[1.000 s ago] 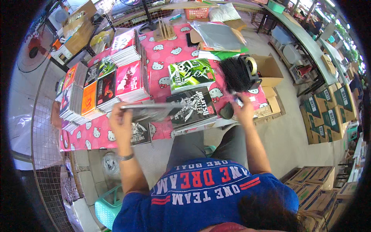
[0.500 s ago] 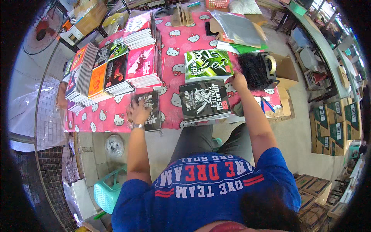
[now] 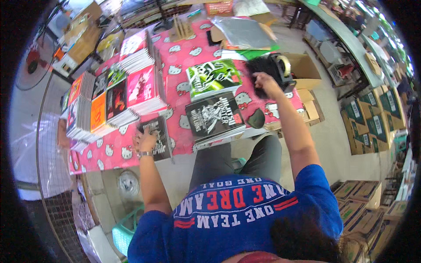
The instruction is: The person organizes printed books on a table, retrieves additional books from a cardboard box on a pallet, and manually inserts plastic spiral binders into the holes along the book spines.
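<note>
My left hand (image 3: 145, 141) lies with spread fingers on a black spiral notebook (image 3: 160, 139) at the table's front edge. My right hand (image 3: 266, 84) is at a pile of black plastic binding coils (image 3: 259, 69), its fingers bent together. Whatever is between those fingers is too small to make out. Between my hands sits a stack of black notebooks (image 3: 215, 117) with a fighter on the cover. Just behind it is a stack of green soccer notebooks (image 3: 215, 78).
Stacks of finished notebooks (image 3: 142, 87) with pink, orange and black covers fill the table's left side. A tape dispenser (image 3: 286, 65) and cardboard box (image 3: 302, 70) stand right of the coils. Plastic sheets (image 3: 243, 33) lie behind. A dark rounded object (image 3: 256, 119) sits near the front edge.
My right hand has moved from the green notebooks' right edge over to the black coils. The left hand stays on its notebook. The whole view has shifted and turned slightly.
</note>
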Demonstrator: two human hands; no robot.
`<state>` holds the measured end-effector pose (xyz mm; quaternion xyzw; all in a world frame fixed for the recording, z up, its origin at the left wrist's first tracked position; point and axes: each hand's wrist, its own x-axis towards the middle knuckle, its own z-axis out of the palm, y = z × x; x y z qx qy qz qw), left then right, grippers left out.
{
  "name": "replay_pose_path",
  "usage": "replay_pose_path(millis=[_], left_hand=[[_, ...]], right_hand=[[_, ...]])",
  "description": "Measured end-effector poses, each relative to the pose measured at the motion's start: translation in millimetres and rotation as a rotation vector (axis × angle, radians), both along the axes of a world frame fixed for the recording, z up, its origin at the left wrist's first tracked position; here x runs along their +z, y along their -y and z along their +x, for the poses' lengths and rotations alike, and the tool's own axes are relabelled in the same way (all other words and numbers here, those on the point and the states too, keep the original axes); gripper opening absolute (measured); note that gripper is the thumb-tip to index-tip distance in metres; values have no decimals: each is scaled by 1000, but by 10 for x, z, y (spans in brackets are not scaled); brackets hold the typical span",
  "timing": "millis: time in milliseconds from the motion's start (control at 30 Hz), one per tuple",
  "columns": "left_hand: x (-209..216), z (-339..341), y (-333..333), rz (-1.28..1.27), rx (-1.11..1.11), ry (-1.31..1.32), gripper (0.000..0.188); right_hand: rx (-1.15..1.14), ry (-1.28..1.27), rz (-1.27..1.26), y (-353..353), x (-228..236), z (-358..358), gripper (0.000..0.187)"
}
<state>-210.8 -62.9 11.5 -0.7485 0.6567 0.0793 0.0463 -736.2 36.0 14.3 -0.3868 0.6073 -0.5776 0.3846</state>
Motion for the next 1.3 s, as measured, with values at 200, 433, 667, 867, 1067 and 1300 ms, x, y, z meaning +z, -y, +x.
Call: replay_pose_path(millis=[200,433,667,867,1067,1300], left_hand=[[461,-1650,-170,-479,-877,-793,14],[19,-2352,-269,-286,-880,-467,27],[35,-2385,-406,-389,-883,-552,26],[-26,-2213,-367,-423,-850,-540,26],[32,-2317,-387,-402,-881,-591,27],[-4,-2321,-393,-429,-877,-631,25]], right_hand=[[-137,478,-259,213,-13,127,34],[-170,194,-123,432,-49,176,49],[-55,-1007,208,148,-642,317,30],[-39,-1165,366,224,-322,805,39],[100,-396,231,363,-325,219,19],[14,261,-81,400,-59,91,13]])
